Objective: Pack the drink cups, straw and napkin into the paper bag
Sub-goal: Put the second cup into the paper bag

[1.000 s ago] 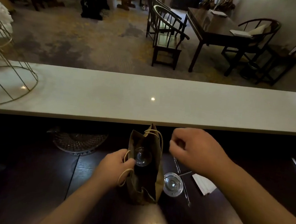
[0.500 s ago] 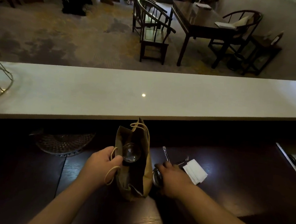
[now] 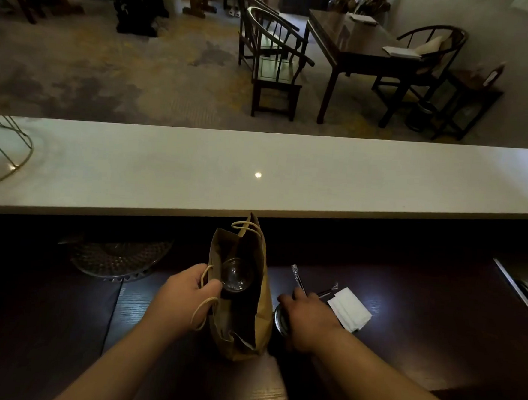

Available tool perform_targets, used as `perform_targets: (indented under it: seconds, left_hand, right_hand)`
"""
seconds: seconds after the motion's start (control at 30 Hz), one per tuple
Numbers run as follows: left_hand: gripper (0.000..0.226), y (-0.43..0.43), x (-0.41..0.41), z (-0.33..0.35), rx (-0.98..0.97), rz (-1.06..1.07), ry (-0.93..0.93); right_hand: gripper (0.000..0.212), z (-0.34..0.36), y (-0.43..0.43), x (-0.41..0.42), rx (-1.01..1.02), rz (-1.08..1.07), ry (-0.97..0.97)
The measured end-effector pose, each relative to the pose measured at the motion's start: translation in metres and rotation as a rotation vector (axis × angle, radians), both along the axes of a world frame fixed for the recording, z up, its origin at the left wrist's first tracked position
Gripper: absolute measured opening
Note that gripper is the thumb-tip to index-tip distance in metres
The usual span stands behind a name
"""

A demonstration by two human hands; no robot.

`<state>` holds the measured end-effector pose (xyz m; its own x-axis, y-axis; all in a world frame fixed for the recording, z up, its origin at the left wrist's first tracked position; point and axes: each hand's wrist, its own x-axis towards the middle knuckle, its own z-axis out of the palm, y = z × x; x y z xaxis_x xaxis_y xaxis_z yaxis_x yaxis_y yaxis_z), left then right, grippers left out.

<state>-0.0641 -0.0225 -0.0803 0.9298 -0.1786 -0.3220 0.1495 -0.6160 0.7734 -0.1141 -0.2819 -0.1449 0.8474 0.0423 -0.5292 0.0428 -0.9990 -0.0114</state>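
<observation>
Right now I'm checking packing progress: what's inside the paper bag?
One clear drink cup sits inside the paper bag, near its far end. The nearer bottom is too dark to see. The left hand holds the bag's rim open.

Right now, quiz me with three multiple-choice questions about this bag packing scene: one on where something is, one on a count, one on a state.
1. Where is the napkin?
A. right of the paper bag
B. inside the bag
C. on the white counter

2. How many cups are inside the bag?
A. none
B. one
C. three

3. What is the left hand doing?
A. resting flat
B. holding a straw
C. holding the bag's rim open

Answers: 1 A, it lies on the dark table. 2 B, one cup in the bag shows. 3 C, fingers grip the rim.
</observation>
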Motion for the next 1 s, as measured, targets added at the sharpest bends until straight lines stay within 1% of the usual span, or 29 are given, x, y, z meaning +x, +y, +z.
perform_targets:
  seconds: [0.1, 0.13, 0.27, 0.33, 0.43, 0.5, 0.6, 0.7, 0.87, 1.0]
  left_hand:
    - [0.021, 0.002, 0.0, 0.005, -0.029, 0.004, 0.023]
    - [0.022, 0.002, -0.001, 0.005, -0.035, 0.006, 0.024]
    - [0.016, 0.001, -0.003, 0.006, -0.044, 0.02, 0.02]
    - [0.02, 0.0, -0.004, 0.005, -0.019, 0.025, 0.002]
    - [0.02, 0.001, -0.003, 0.004, -0.006, 0.013, 0.009]
    - [0.017, 0.001, -0.001, 0.004, 0.009, 0.001, -0.006]
    - [0.025, 0.001, 0.003, 0.002, 0.057, -0.014, -0.031]
    - [0.023, 0.001, 0.004, 0.001, 0.062, -0.034, -0.026]
    - [0.028, 0.004, 0.005, 0.002, 0.033, -0.039, -0.021]
    - [0.029, 0.004, 0.002, 0.002, 0.028, -0.023, -0.018]
  right_hand:
    - [0.089, 0.045, 0.003, 0.004, -0.047, 0.02, 0.026]
    - [0.088, 0.066, 0.004, 0.006, -0.062, 0.031, 0.026]
    - [0.086, 0.163, 0.016, 0.01, -0.122, 0.111, -0.003]
    - [0.087, 0.21, 0.025, 0.011, -0.142, 0.167, -0.031]
    - [0.086, 0.266, 0.041, 0.011, -0.122, 0.233, -0.072]
    - [0.087, 0.288, 0.052, 0.014, -0.083, 0.283, -0.102]
    - [0.09, 0.291, 0.072, 0.026, -0.019, 0.346, -0.141]
    - [0.091, 0.267, 0.09, 0.042, -0.008, 0.402, -0.125]
    - [0.089, 0.218, 0.104, 0.059, -0.064, 0.433, -0.063]
    - [0.088, 0.186, 0.106, 0.059, -0.091, 0.397, 0.014]
